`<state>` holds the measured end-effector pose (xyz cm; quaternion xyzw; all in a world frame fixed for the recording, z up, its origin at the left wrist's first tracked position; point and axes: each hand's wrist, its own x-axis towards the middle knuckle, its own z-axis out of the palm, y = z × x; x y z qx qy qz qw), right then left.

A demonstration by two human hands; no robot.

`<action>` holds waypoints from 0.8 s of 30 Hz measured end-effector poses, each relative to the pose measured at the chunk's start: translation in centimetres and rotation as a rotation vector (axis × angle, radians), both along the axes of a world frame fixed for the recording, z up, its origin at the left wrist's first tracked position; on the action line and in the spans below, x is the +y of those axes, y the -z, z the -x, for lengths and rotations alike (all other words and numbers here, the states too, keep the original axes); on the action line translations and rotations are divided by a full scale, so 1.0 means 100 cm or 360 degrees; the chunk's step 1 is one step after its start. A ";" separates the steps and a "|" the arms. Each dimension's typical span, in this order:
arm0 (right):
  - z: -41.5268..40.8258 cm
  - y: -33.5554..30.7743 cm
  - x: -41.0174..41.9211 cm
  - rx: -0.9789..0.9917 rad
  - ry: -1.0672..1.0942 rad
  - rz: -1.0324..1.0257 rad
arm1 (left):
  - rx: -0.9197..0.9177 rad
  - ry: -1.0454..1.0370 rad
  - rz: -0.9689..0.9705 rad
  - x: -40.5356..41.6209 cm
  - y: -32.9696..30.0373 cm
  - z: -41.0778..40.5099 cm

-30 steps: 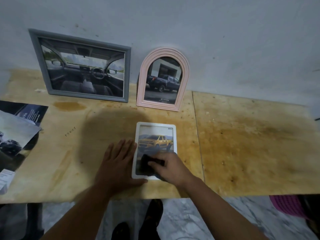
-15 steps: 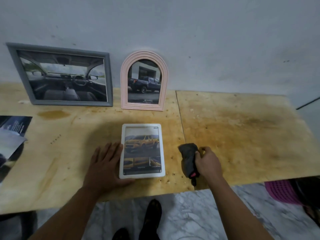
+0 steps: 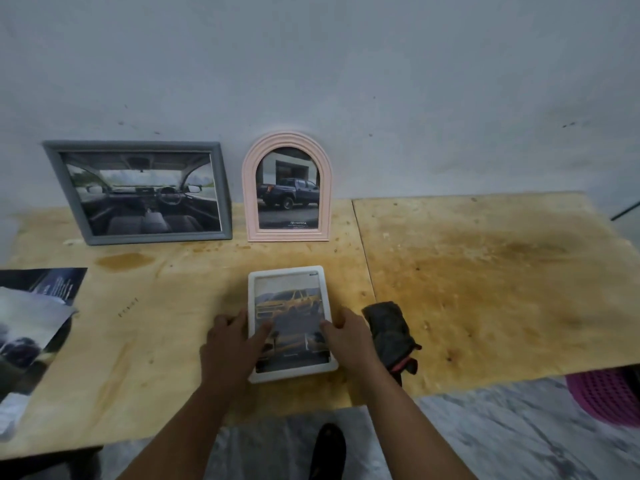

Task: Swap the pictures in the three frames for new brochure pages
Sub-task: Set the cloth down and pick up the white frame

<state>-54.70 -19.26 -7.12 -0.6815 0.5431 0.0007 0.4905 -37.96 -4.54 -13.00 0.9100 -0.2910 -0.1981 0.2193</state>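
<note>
White frame [image 3: 313, 271] gripped flat at lower centre by left hand [image 3: 232, 344] and right hand [image 3: 348, 336].
Its yellow-truck page seems fitted; standing it beside the pink frame [image 3: 289, 142] is likely required next.

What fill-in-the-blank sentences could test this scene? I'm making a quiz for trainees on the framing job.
1. The white frame lies flat on the table, and its picture shows a ____ pickup.
2. The arched frame leaning on the wall is ____ in colour.
3. The dark cloth lies just beyond the person's ____ hand.
4. The grey frame shows a car's ____.

Missing words: yellow; pink; right; interior
</note>
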 end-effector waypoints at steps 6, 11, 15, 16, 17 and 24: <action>0.002 0.001 0.000 -0.0340 0.0162 0.0003 | 0.0327 -0.0260 0.0422 -0.019 -0.017 0.015; 0.018 -0.023 -0.047 -0.0568 0.0292 0.0262 | 0.0373 -0.0152 0.0746 -0.070 -0.063 0.030; 0.028 -0.027 -0.113 -0.0559 0.0495 0.0514 | 0.0353 0.0011 0.0906 -0.147 -0.084 0.037; 0.028 -0.029 -0.129 -0.0562 0.0530 0.0541 | 0.0379 0.0021 0.0935 -0.166 -0.086 0.038; 0.027 -0.031 -0.145 -0.0573 0.0557 0.0563 | 0.0411 0.0026 0.0953 -0.184 -0.088 0.040; 0.015 -0.022 -0.235 -0.0620 0.0643 0.0584 | 0.0628 -0.0035 0.1008 -0.276 -0.086 0.054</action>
